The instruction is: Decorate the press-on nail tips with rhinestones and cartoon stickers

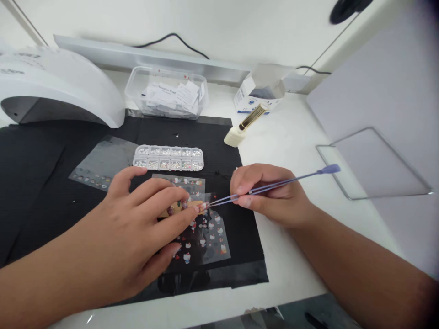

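My right hand (269, 192) pinches purple tweezers (284, 182), their tips pointing left. At those tips lies a small decorated nail tip (203, 206) with red and white on it. My left hand (147, 224) is spread out flat, its index fingertip resting against that nail tip. Partly hidden under the fingers is a tan strip (176, 208) carrying other decorated nail pieces. Beneath it are clear sticker sheets (212, 233) printed with small white cat-like characters and red bits. Just beyond the left fingers sits a clear compartment case (168, 157) of tiny rhinestones.
A white dome-shaped lamp (61, 87) stands at the back left. Behind the black mat (37, 183) are a clear tub (166, 93) of paper packets and an open carton (260, 91). A cream bottle with a gold cap (236, 135) stands near the mat's right edge. A wire frame (373, 162) is at right.
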The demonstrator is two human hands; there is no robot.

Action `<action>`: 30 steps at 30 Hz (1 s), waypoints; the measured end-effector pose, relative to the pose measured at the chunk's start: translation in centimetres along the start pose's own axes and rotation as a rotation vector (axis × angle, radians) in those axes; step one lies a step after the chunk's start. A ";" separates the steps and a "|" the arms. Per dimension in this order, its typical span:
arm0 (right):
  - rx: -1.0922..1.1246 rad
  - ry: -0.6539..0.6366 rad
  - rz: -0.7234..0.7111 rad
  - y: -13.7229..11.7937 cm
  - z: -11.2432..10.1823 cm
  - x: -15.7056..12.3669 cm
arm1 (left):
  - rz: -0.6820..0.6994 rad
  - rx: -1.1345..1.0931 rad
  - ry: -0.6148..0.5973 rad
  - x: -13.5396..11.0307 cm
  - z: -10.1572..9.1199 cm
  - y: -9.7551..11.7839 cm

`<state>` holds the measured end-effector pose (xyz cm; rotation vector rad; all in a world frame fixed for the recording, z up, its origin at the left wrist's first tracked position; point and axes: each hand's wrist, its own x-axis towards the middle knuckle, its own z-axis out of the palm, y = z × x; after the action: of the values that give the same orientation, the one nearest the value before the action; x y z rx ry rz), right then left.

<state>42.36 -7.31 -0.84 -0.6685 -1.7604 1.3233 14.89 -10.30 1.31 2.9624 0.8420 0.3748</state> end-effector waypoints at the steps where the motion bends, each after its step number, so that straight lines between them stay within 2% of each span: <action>1: 0.000 0.002 -0.002 0.0 0.0 0.0 | 0.001 0.001 -0.004 0.0 0.0 0.0; 30: 0.000 0.028 0.031 0.0 0.1 0.0 | -0.002 -0.020 -0.018 0.0 -0.1 0.0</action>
<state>42.25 -7.40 -0.87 -0.7138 -1.7337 1.3289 14.89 -10.35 1.37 2.9417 0.8342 0.3545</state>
